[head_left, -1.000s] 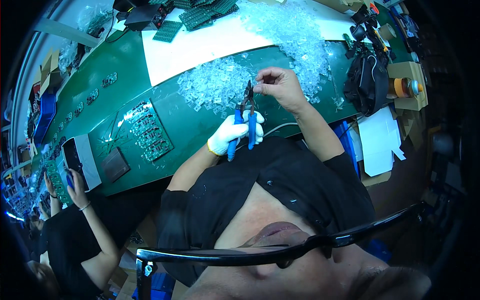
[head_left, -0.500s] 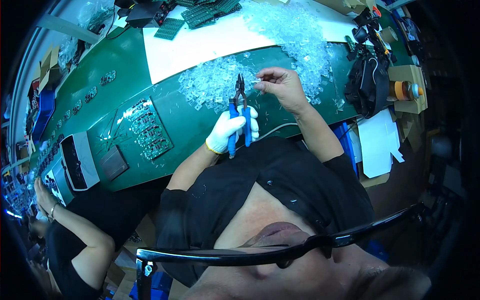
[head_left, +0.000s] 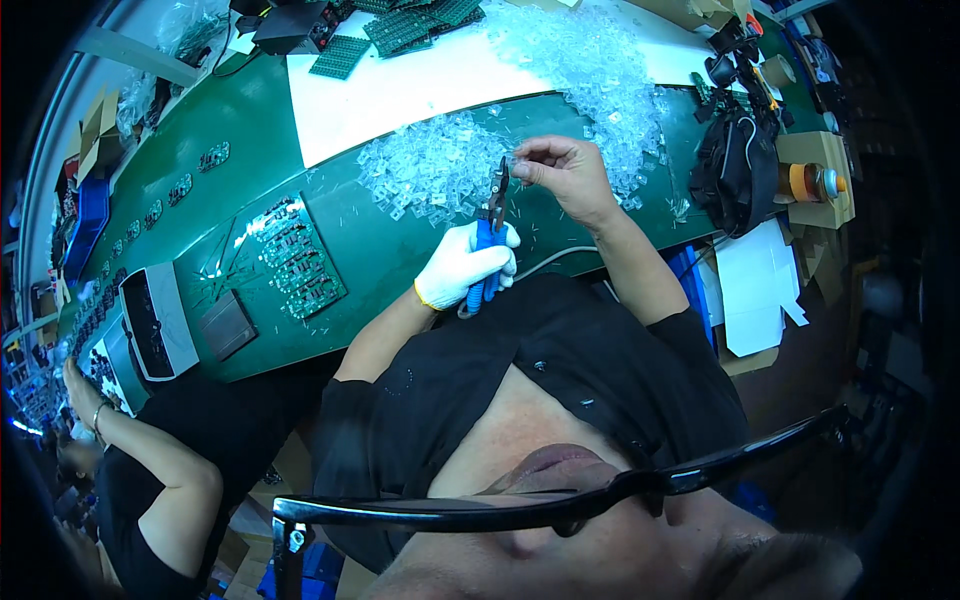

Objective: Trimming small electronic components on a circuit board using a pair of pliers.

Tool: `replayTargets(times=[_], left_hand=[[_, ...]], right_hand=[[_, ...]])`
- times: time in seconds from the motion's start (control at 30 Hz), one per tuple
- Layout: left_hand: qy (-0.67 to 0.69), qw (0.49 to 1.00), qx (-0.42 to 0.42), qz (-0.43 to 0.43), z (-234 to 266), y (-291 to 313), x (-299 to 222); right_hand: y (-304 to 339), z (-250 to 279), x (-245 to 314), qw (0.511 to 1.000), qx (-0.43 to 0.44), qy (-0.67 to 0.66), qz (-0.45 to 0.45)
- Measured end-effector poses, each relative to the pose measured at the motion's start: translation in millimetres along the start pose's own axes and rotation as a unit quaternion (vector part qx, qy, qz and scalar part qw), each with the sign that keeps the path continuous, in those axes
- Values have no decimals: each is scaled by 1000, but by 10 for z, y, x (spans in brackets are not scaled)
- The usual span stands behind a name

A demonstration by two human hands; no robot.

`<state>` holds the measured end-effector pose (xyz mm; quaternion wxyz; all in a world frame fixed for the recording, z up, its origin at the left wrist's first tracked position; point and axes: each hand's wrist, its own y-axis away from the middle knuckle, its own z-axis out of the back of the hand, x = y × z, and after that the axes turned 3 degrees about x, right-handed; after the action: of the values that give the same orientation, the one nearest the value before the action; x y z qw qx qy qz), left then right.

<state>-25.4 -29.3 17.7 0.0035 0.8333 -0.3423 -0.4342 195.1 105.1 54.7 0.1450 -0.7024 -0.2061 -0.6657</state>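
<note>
My left hand [head_left: 455, 267], in a white knit glove, is closed round the blue handles of a pair of cutting pliers [head_left: 498, 195]. The handles are squeezed together, and the dark jaws point away from me, up to the fingertips of my bare right hand [head_left: 572, 178]. Thumb and forefinger there pinch a small clear plastic piece, mostly hidden by the fingers and the jaws. Just beyond the pliers lies a heap of small clear plastic pieces [head_left: 420, 165] on the green table mat [head_left: 375, 270]. A larger heap of such pieces [head_left: 600, 75] spreads farther back to the right.
A white sheet [head_left: 350, 110] covers the far part of the table. Left of me lie a populated circuit board [head_left: 300, 262], a dark flat box [head_left: 229, 325] and a grey bin [head_left: 175, 320]. A black bag [head_left: 735, 175] and a jar [head_left: 808, 183] stand right. A co-worker's arm [head_left: 165, 455] shows lower left.
The pliers' handles have closed in my left hand, and the jaws have swung right to my right fingertips. My right hand stays nearly in place.
</note>
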Motion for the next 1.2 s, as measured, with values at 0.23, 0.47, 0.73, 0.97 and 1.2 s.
replayTargets(times=[0.23, 0.47, 0.73, 0.97, 1.2], left_hand=[[31, 999, 8, -33, -5, -15, 49], [45, 997, 10, -58, -76, -26, 62], [-35, 998, -57, -21, -126, 33, -45], [92, 989, 29, -114, -32, -18, 77], [86, 991, 47, -96, 21, -28, 124]], right_hand=[[17, -1, 38, 1000, 3, 16, -3], [39, -28, 35, 1000, 6, -2, -5], [36, -3, 63, 1000, 18, 5, -6], [-92, -12, -94, 998, -22, 54, -23], [-126, -189, -36, 885, -6, 400, 236]])
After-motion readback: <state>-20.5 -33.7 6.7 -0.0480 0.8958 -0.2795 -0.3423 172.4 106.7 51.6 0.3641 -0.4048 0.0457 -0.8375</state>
